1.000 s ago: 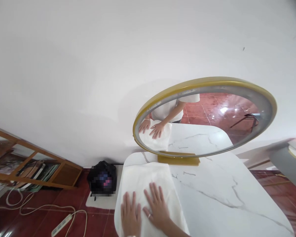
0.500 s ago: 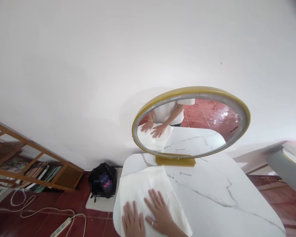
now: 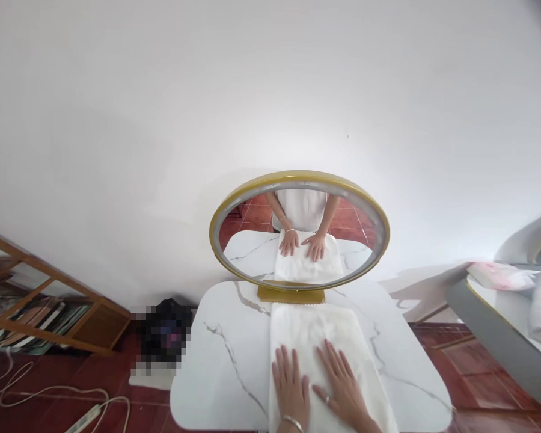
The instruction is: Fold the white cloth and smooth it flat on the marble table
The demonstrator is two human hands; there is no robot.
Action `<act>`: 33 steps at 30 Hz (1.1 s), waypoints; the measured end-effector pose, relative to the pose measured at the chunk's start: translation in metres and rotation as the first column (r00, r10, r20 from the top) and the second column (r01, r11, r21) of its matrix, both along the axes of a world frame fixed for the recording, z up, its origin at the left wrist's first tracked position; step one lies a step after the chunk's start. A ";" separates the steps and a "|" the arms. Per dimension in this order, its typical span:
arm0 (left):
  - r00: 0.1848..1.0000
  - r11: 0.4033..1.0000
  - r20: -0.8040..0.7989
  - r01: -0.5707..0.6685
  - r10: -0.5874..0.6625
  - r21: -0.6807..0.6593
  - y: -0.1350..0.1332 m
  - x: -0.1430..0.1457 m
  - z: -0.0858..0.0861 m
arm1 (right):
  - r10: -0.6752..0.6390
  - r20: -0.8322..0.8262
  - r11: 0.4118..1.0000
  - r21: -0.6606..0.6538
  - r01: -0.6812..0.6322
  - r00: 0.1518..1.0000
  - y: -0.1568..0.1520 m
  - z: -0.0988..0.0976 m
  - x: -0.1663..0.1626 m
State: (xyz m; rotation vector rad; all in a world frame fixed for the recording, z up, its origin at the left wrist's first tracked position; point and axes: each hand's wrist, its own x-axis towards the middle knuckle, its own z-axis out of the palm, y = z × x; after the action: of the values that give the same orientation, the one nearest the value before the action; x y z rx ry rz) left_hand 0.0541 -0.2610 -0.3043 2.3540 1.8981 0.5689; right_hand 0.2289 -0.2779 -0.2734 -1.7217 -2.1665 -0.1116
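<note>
A white cloth [image 3: 315, 328] lies spread over the middle of a white marble-patterned table [image 3: 220, 385]. Flat on its left part rests my left hand [image 3: 291, 385], fingers stretched out, with a bracelet at the wrist. My right hand [image 3: 342, 385], wearing a ring, presses palm-down on the cloth to the right of it, fingers spread. Just behind the cloth stands an oval gold-framed mirror [image 3: 247, 216] on a gold base [image 3: 291, 294]. Both hands and the cloth show in its reflection.
A wooden shelf [image 3: 97, 325] with books stands at the left. Near it are a dark bag [image 3: 166, 331] and a power strip [image 3: 83, 419] with a cable on the red tiled floor. At the right, a grey-sided table [image 3: 482, 325] carries a pink-and-white packet [image 3: 500, 276].
The cloth has moved from the table's left side to its middle, in front of the mirror base, with both my hands flat on it. The camera view has shifted too.
</note>
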 end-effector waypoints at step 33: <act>0.835 0.755 0.401 0.528 -0.378 -0.389 0.142 0.072 0.159 | 0.000 -0.427 0.979 -0.185 -0.087 0.904 0.098 0.086 0.066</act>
State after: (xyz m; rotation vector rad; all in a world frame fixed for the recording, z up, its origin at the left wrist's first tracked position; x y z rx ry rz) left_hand 0.1261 -0.1193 -0.1458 2.1204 1.0936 0.3194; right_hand 0.2953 -0.1798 -0.1876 -1.6112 -1.9331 0.4699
